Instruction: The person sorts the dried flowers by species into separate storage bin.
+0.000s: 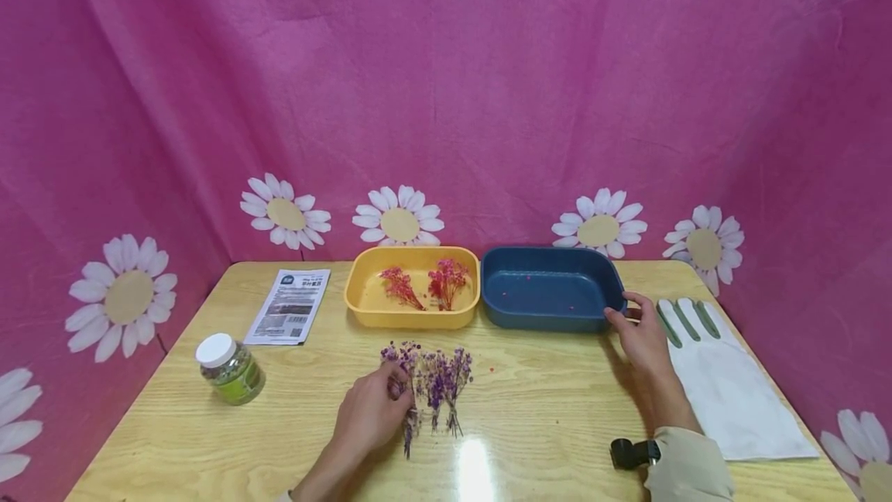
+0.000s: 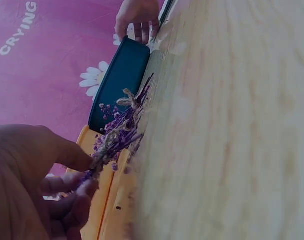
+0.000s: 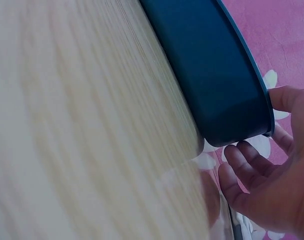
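My left hand pinches a small bunch of purple dried flowers between thumb and fingers, low over the wooden table. Right beside it lie more purple dried flowers, their stems toward me. At the far right, my right hand holds the near right corner of a dark blue basin. In the right wrist view its thumb is at the rim, with the other fingers curled near the end wall. A few pink specks lie inside the blue basin.
Left of the blue basin stands a yellow basin with two pink dried flower bunches. A lidded jar and a printed packet are on the left. White-and-green gloves lie at the right edge. Pink cloth hangs behind.
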The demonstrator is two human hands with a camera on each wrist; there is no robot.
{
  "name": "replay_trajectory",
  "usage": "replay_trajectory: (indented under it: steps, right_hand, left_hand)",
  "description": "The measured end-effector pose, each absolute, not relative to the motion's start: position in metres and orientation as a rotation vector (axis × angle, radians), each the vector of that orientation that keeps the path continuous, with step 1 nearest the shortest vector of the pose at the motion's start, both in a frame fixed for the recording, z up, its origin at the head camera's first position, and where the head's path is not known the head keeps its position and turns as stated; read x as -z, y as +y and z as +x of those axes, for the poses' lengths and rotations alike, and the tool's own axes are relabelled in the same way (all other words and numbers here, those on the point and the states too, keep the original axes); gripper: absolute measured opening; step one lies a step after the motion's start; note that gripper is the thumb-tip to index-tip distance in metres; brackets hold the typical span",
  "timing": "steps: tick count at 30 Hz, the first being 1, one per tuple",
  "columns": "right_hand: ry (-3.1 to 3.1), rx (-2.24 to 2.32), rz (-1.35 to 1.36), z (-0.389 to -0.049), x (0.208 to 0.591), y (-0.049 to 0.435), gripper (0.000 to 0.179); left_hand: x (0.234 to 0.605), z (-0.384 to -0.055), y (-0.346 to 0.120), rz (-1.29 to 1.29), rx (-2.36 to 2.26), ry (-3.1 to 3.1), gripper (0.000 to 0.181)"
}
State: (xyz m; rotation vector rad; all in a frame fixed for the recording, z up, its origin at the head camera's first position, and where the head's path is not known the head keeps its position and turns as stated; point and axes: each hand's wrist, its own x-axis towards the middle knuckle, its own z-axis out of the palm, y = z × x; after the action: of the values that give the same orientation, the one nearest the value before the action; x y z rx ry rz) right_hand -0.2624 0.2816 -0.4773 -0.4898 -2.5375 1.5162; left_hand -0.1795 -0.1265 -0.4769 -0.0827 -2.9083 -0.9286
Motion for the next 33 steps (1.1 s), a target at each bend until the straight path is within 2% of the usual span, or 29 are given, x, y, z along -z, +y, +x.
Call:
replay_trajectory:
  steps: [5, 10, 18, 22, 24, 33]
  right_hand:
    - [-2.535, -1.522, -0.485, -0.263, 0.477, 0.282, 0.062]
    - [-2.537, -1.528, -0.486, -0.264, 0.478, 0.283, 0.062]
    - [-2.538, -1.532, -0.507, -0.265, 0.477, 0.283, 0.062]
    - [-2.543, -1.503, -0.497, -0.265, 0.477, 0.284, 0.062]
    - [-2.541, -1.490, -0.495, -0.265, 0.477, 0.284, 0.061]
    - [-2.566, -1.485, -0.499, -0.263, 0.477, 0.284, 0.062]
  left_hand:
    - [0.476, -0.181, -0.128, -0.087, 0.992, -2.829, 0.011]
    - [0.474, -0.182, -0.127, -0.087, 1.040, -2.774, 0.017]
    - [0.465, -0.185, -0.121, -0.049, 1.267, -2.723, 0.034]
    - [0.461, -0.187, -0.116, -0.051, 1.398, -2.694, 0.055]
    - [0.459, -0.189, -0.113, -0.044, 1.427, -2.698, 0.060]
    - [0.447, -0.200, -0.095, -0.038, 1.505, -2.671, 0.021]
